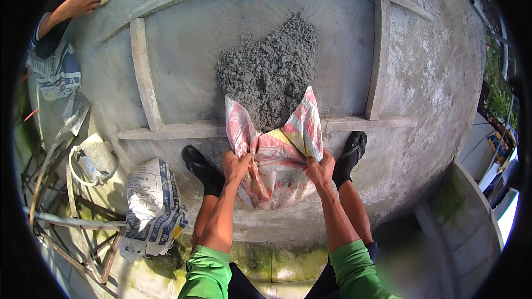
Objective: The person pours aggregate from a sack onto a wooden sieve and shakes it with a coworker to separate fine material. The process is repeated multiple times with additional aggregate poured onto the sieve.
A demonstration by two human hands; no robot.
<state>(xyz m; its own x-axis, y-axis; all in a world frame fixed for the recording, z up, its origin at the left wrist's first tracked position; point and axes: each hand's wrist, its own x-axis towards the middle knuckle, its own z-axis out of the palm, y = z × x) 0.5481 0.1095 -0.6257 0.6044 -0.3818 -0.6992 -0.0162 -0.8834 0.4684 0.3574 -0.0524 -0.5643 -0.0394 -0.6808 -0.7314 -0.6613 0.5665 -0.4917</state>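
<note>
My left hand (236,166) and my right hand (322,168) are closed on the two sides of a red and white woven sack (280,173). The sack lies between my feet, its open mouth facing away from me over the near wooden bar. Dark grey, damp-looking sand or gravel (271,66) spreads in a heap from the sack's mouth across a wire-mesh screen (183,50). How much material is still inside the sack is hidden by its folds.
A wooden frame (145,75) borders the mesh. At left are a printed cement bag (152,205), a whitish bucket (95,159), a shovel (76,113) and bent rods (72,220). Another person's hand (83,3) shows at far left. A low block wall (471,210) stands at right.
</note>
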